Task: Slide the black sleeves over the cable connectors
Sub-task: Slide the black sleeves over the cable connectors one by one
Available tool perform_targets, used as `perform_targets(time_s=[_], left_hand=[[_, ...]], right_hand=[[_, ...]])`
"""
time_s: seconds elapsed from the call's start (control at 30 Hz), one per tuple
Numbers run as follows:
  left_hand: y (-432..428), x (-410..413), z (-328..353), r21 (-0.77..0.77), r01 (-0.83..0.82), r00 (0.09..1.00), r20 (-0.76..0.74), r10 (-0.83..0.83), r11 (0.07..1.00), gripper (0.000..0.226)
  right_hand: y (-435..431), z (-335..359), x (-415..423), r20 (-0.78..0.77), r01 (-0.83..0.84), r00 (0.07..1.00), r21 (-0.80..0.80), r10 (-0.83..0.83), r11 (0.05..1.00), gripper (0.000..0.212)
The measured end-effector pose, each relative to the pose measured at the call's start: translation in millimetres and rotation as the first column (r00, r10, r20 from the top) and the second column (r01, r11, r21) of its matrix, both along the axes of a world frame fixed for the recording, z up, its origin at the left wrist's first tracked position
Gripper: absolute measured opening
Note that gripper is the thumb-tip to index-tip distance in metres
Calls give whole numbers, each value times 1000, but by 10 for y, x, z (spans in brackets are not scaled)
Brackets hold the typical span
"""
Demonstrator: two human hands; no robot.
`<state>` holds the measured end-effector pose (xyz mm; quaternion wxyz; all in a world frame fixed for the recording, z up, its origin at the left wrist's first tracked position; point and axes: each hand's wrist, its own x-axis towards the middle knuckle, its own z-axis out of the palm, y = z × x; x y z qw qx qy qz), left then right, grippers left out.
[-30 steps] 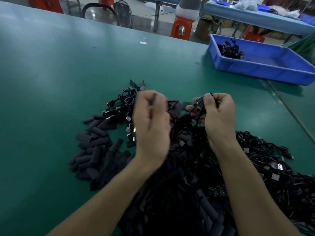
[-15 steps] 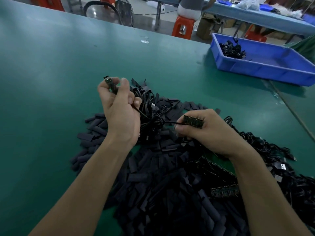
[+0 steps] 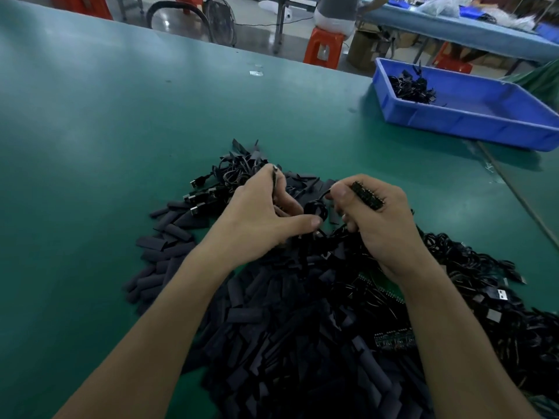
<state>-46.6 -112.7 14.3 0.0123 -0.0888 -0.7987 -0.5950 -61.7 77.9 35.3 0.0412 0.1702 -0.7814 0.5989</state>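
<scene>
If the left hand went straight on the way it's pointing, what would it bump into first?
Probably the black sleeves lying just past the left hand, between it and the bare table, though depth is hard to judge.

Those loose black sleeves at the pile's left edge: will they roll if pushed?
Most black sleeves lie flattened, so they would probably slide, not roll. They look thin and hollow, likely light and easily squashed. Overlapping loosely, neighbours would probably shift too.
</scene>
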Motion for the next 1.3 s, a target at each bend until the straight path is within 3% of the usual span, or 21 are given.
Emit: perform_targets(time_s=[0.1,0.23,0.37,0.47,0.53,0.63,0.7,0.87,1.03,1.17,1.3], left_hand=[[0,-12,3,36,33,999,10,-34,999,56],[11,11,20,-48,-7,1000,-20,6,999,59],[-68,-27,-12,170,156,970,158,-183,973,59],[-46,-33,-33,109,125,973,179,-143,986,47],[-41,-31,-42,217,102,961,229,-152,971,44],[-104,1,16,525,147,893,293,-341,838,49],[-139,23,33,614,137,885,277,-374,778,54],[-81,-29,-42,470,-29,980,189,-69,882,47],[-51,-55,-78,259,-143,976,-122,180,955,50],[26,-11,-41,141,-201,927,-293,235,969,56],[68,32,-19,69,-181,909,-370,194,981,53]], right_hand=[[-19,-28,10,20,5,1000,-18,-4,1000,19],[-39,-46,14,25,-18,1000,-20,18,1000,20],[15,-53,-5,111,4,994,-100,8,995,19],[60,-49,-36,137,-4,990,-162,27,987,19],[78,-50,-44,131,-37,990,-156,58,987,20],[120,-67,-51,133,-68,987,-145,88,987,23],[139,-81,-47,127,-73,988,-141,91,987,23],[169,-78,-22,106,-142,983,-84,150,986,20],[198,-8,-4,128,-244,961,-21,245,970,10],[184,-9,-48,96,-152,985,65,146,986,19],[148,3,-35,149,-243,967,288,208,926,7]])
